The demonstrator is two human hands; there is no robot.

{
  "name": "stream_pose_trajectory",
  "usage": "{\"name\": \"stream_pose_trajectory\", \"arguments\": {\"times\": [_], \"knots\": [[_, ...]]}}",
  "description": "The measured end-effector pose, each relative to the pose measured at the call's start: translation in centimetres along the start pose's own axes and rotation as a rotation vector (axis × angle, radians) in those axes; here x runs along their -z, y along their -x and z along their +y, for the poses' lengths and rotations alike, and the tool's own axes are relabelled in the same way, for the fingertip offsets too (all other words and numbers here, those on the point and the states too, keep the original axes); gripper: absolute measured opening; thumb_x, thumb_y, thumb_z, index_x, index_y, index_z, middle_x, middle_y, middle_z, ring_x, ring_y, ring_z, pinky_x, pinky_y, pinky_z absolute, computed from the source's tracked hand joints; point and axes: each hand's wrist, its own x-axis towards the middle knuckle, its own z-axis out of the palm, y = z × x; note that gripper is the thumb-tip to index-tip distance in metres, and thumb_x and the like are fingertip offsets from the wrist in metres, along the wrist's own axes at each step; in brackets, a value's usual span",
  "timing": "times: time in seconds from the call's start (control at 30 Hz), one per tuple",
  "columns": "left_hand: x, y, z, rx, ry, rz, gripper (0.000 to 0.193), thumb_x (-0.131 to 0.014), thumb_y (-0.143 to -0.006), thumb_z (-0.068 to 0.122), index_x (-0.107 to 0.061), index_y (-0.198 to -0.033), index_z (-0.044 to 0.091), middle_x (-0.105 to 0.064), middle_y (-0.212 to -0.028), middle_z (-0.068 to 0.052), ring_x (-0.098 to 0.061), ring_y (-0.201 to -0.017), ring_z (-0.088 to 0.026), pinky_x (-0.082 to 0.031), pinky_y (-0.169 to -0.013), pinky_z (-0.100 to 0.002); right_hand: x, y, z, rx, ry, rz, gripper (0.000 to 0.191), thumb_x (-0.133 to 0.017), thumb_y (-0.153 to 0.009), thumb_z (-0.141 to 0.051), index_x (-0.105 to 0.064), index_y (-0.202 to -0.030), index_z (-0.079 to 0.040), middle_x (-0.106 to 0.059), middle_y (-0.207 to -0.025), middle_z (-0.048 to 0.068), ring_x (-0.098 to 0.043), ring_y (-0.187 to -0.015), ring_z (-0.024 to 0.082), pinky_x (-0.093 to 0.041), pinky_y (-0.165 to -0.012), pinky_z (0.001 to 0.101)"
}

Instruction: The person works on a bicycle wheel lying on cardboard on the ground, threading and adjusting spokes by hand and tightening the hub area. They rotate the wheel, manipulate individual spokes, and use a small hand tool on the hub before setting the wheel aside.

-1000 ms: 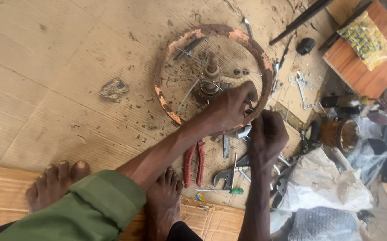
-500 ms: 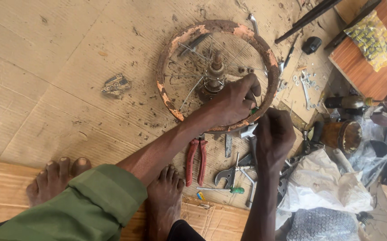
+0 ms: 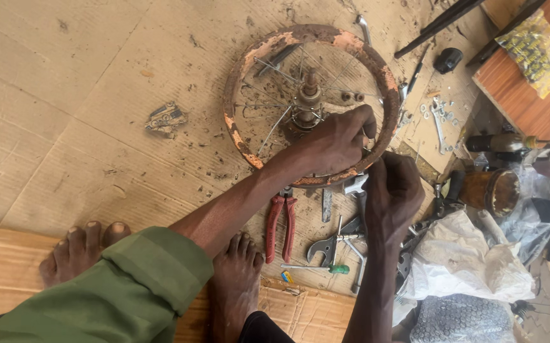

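Nearest to the camera, I am seeing two bare feet [image 3: 233,286] resting on the edge of a wooden board [image 3: 8,267], with a green sleeve [image 3: 122,292] covering the left upper arm. Just beyond the toes, red-handled pliers [image 3: 280,225] are lying on the cardboard floor [image 3: 65,95], beside a spanner [image 3: 327,244] and a green-handled screwdriver [image 3: 319,269].

The right hand [image 3: 392,194] is curling into a closed grip just outside the near edge of the rim; a piece of grey metal is showing at its left side, but I cannot tell exactly what the fingers are pinching. The left hand [image 3: 338,140] is reaching across the near side of the rusty wheel [image 3: 259,54], fingers bent and bunched together over the spokes close to the rim; what they are gripping is hidden beneath them.

The wheel is lying flat on the cardboard, hub [image 3: 308,95] pointing up at its centre, orange-brown rust flaking along the rim. To its left, well apart, a small clump of metal parts [image 3: 165,117] is sitting alone. To the right, loose washers and small wrenches [image 3: 437,114] are lying scattered near a brown tin [image 3: 487,189]. Farthest off, a yellow packet [image 3: 532,51] is resting on a reddish wooden surface [image 3: 516,101].
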Motion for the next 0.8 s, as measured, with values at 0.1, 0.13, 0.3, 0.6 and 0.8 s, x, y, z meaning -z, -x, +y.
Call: {"name": "stream_pose_trajectory", "arguments": {"times": [0.1,0.13,0.3,0.6,0.8], "knots": [[-0.1,-0.2,0.2,0.007,0.008,-0.002,0.020,-0.051,-0.091,0.006,-0.051,-0.111,0.005,-0.064,-0.086,-0.012,-0.068,-0.072,-0.024,-0.055,-0.062,-0.043,-0.3,0.1,0.1,-0.111,-0.235,0.004,0.005,-0.070,-0.100,-0.004,-0.066,-0.099,-0.001,-0.064,-0.079,0.002,-0.053,-0.065,0.006,-0.042,-0.058,0.0203],[-0.2,-0.3,0.2,-0.005,0.009,0.011,0.018,-0.052,-0.093,0.007,-0.051,-0.110,0.005,-0.064,-0.086,-0.012,-0.068,-0.072,-0.024,-0.055,-0.061,-0.043,-0.5,0.1,0.1,-0.147,-0.395,-0.005,0.004,-0.070,-0.100,-0.003,-0.066,-0.101,0.000,-0.064,-0.081,0.001,-0.051,-0.066,0.006,-0.039,-0.058,0.0200],[-0.2,-0.3,-0.2,-0.047,-0.012,-0.002,0.016,-0.055,-0.097,0.014,-0.051,-0.110,0.004,-0.064,-0.084,-0.013,-0.065,-0.069,-0.023,-0.052,-0.061,-0.043,-0.2,0.2,0.0,-0.152,-0.487,-0.059,0.006,-0.067,-0.098,-0.001,-0.065,-0.104,-0.002,-0.064,-0.080,0.001,-0.054,-0.066,0.006,-0.043,-0.059,0.0207],[-0.1,-0.2,0.0,-0.029,0.004,-0.022,0.022,-0.049,-0.089,0.002,-0.055,-0.111,0.005,-0.065,-0.091,-0.012,-0.066,-0.074,-0.021,-0.055,-0.064,-0.041,-0.4,0.4,0.5,-0.138,-0.475,-0.020,0.010,-0.070,-0.099,-0.004,-0.066,-0.107,0.001,-0.065,-0.081,0.001,-0.054,-0.065,0.006,-0.042,-0.058,0.0204],[-0.2,-0.4,-0.2,-0.052,-0.034,-0.009,0.025,-0.051,-0.088,0.002,-0.057,-0.112,0.004,-0.066,-0.093,-0.014,-0.067,-0.078,-0.023,-0.054,-0.069,-0.042,-0.1,0.5,0.0,-0.189,-0.332,-0.017,0.009,-0.069,-0.101,-0.007,-0.068,-0.107,0.001,-0.065,-0.075,0.002,-0.053,-0.060,0.006,-0.040,-0.053,0.0194]]}}
